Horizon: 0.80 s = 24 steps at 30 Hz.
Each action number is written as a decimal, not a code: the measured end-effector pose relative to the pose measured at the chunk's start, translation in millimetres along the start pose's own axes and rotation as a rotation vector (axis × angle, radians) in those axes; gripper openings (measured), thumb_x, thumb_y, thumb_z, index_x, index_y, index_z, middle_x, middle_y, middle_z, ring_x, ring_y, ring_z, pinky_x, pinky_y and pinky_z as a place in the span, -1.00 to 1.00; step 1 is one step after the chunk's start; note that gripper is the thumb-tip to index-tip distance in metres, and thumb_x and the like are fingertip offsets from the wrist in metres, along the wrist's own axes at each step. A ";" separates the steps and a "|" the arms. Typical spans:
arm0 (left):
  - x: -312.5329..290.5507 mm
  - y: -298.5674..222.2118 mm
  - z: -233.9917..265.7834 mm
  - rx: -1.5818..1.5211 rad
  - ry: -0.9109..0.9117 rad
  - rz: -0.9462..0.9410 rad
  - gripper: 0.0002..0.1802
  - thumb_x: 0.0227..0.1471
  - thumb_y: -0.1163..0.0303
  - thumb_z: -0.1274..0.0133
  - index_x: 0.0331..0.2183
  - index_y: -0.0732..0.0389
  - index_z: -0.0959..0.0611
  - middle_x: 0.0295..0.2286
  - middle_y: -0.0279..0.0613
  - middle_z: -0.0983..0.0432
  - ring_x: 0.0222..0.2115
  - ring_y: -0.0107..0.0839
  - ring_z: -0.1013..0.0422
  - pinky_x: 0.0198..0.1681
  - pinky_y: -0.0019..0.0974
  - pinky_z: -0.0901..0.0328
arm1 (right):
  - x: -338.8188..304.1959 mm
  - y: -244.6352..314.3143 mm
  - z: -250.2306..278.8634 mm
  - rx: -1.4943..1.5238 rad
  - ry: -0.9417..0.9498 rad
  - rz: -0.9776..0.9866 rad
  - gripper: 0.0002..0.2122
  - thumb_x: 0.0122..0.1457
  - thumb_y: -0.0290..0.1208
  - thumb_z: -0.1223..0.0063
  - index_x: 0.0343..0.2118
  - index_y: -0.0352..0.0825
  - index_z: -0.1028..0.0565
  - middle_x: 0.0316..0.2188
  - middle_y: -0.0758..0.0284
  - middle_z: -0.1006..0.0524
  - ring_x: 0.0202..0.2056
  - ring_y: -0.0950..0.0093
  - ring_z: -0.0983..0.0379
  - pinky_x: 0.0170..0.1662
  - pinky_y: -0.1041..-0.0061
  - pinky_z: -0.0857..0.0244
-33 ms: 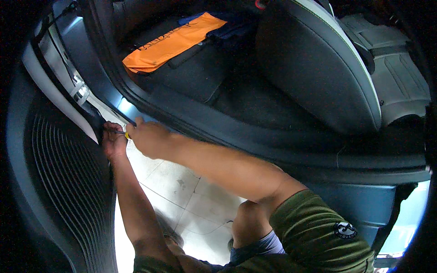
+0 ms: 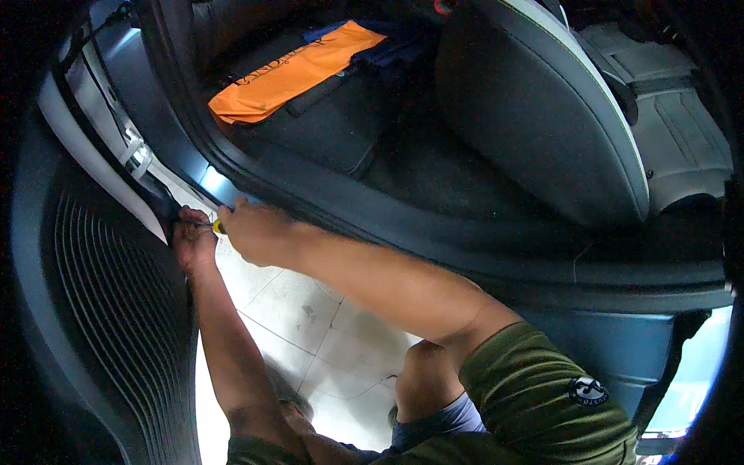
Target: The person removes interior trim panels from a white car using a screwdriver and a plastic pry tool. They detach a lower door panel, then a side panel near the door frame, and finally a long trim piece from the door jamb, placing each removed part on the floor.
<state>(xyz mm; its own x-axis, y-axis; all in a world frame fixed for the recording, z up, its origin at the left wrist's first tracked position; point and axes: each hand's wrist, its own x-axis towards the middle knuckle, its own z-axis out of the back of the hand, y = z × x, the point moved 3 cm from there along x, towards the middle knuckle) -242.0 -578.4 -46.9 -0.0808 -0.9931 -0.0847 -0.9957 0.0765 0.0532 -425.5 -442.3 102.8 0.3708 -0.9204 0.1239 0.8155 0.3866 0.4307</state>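
My right hand [image 2: 252,232] is closed round a screwdriver [image 2: 218,227], of which a yellow part of the handle and a thin shaft show. The shaft points left, toward the inner edge of the open car door [image 2: 116,310]. My left hand [image 2: 194,242] is at that door edge, its fingers bent around the shaft's far end. Whatever the tip touches is hidden by those fingers. Both hands are in the gap between the door and the blue car body [image 2: 190,159].
The black door sill [image 2: 372,221] runs beside my right forearm. Inside the car are a orange cloth bag [image 2: 291,74] on the dark floor mat and a black seat [image 2: 535,116]. White tiled floor [image 2: 298,318] and my bent knee [image 2: 426,376] are below.
My right hand has turned and shifted very slightly, and a little more of the screwdriver's yellow part shows. The left hand stays almost in place.
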 end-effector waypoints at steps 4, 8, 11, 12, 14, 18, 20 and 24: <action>-11.0 18.9 -6.1 0.073 -0.037 -0.033 -0.70 0.16 0.29 0.33 -0.31 0.30 -0.41 -0.39 -0.12 -0.41 -0.38 -0.30 -0.34 -0.28 -0.26 -0.24 | -2.8 -13.7 -0.4 -0.039 -0.004 0.006 -0.72 0.00 -0.56 0.11 -0.18 -0.48 -0.35 -0.24 -0.05 -0.42 -0.26 0.06 -0.44 -0.20 0.21 -0.34; -20.9 23.9 -3.7 -0.112 0.314 0.224 -0.75 0.09 0.34 0.31 -0.32 0.29 -0.39 -0.36 -0.07 -0.37 -0.28 -0.28 -0.29 -0.19 -0.22 -0.21 | -0.8 -18.4 23.4 -0.049 0.219 0.030 -0.72 -0.05 -0.53 0.12 -0.23 -0.44 -0.44 -0.37 0.00 -0.50 -0.25 0.13 -0.46 -0.20 0.22 -0.33; -22.3 16.1 25.5 0.007 0.254 0.131 -0.83 -0.02 0.43 0.13 -0.36 0.32 -0.44 -0.36 -0.04 -0.36 -0.34 -0.28 -0.32 -0.25 -0.23 -0.25 | 1.5 -16.2 43.2 -0.129 0.351 -0.001 -0.78 -0.11 -0.53 0.11 -0.40 -0.46 -0.52 -0.39 -0.03 -0.51 -0.28 0.10 -0.47 -0.23 0.25 -0.34; -28.7 20.6 29.0 0.037 0.192 0.148 -0.82 -0.05 0.44 0.08 -0.34 0.32 -0.45 -0.36 -0.03 -0.36 -0.35 -0.29 -0.33 -0.28 -0.23 -0.27 | 4.2 -19.3 47.9 -0.139 0.320 0.008 -0.77 -0.11 -0.49 0.09 -0.39 -0.47 -0.51 -0.38 -0.03 -0.50 -0.28 0.13 -0.47 -0.22 0.27 -0.34; -50.5 48.7 24.5 0.283 -0.236 -0.050 -0.76 -0.11 0.46 0.04 -0.32 0.33 -0.45 -0.35 0.00 -0.38 -0.38 -0.27 -0.33 -0.30 -0.28 -0.28 | -2.0 -23.3 63.4 -0.120 0.258 -0.011 -0.75 -0.10 -0.47 0.08 -0.37 -0.48 -0.51 -0.37 -0.02 -0.50 -0.27 0.15 -0.47 -0.21 0.28 -0.33; -60.2 3.3 44.7 0.677 -0.198 0.046 -0.77 -0.18 0.52 0.09 -0.35 0.31 -0.48 -0.39 -0.07 -0.41 -0.39 -0.27 -0.35 -0.29 -0.32 -0.31 | -5.4 -2.4 46.7 -0.001 0.255 -0.049 -0.75 -0.08 -0.45 0.08 -0.36 -0.48 -0.51 -0.36 -0.03 -0.50 -0.25 0.15 -0.46 -0.19 0.29 -0.33; -63.4 0.5 53.8 0.748 -0.277 0.097 -0.78 -0.14 0.54 0.10 -0.33 0.31 -0.48 -0.41 -0.10 -0.40 -0.41 -0.30 -0.35 -0.29 -0.33 -0.32 | -3.2 1.8 29.7 -0.045 0.256 -0.013 -0.76 -0.07 -0.45 0.06 -0.36 -0.48 -0.51 -0.35 -0.02 -0.50 -0.25 0.14 -0.46 -0.18 0.29 -0.33; -78.8 21.1 50.8 0.732 -0.349 0.064 -0.77 0.08 0.36 0.15 -0.26 0.29 -0.45 -0.40 -0.16 -0.40 -0.38 -0.32 -0.36 -0.24 -0.27 -0.32 | -6.8 -0.6 -0.7 -0.010 0.210 0.005 -0.79 -0.05 -0.47 0.04 -0.35 -0.45 -0.51 -0.33 0.05 -0.52 -0.23 0.14 -0.46 -0.16 0.26 -0.33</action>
<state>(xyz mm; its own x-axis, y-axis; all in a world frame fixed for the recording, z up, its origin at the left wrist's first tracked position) -259.0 -494.0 -89.6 -0.0278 -0.9093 -0.4152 -0.7569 0.2905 -0.5854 -428.2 -436.2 101.1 0.4587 -0.8863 -0.0634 0.8171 0.3927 0.4220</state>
